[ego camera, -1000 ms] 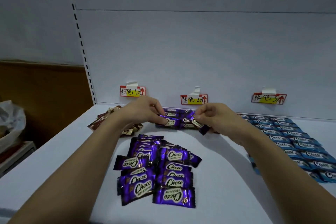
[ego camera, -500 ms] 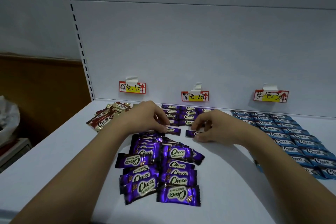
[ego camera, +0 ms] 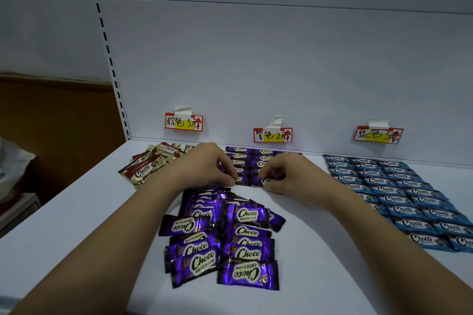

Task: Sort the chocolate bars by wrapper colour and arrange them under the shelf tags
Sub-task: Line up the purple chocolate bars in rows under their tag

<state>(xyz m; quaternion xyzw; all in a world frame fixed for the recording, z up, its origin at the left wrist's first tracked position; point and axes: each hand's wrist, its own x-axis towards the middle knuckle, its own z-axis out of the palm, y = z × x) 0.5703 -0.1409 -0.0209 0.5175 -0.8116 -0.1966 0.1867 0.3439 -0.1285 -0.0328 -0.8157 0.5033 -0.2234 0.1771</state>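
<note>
Purple bars lie in neat rows (ego camera: 258,158) under the middle tag (ego camera: 272,135). My left hand (ego camera: 204,166) pinches the left end of a purple bar (ego camera: 240,181) at the front of those rows. My right hand (ego camera: 291,176) pinches a second purple bar (ego camera: 266,181) right beside it. Both bars lie flat on the white shelf (ego camera: 76,212). A loose pile of several purple bars (ego camera: 225,238) sits nearer me, between my forearms. Brown-and-gold bars (ego camera: 151,163) are heaped under the left tag (ego camera: 183,123). Blue bars (ego camera: 399,192) fill a tidy grid under the right tag (ego camera: 378,134).
The white back panel rises just behind the tags. A slotted upright (ego camera: 110,59) marks the shelf's left end. Beyond it, lower down, are a white bag (ego camera: 12,166) and a brown wall. The blue grid reaches the right edge of view.
Both hands brought two purple bars down onto the shelf, then slid them back against the front of the purple rows. The camera view shifted slightly.
</note>
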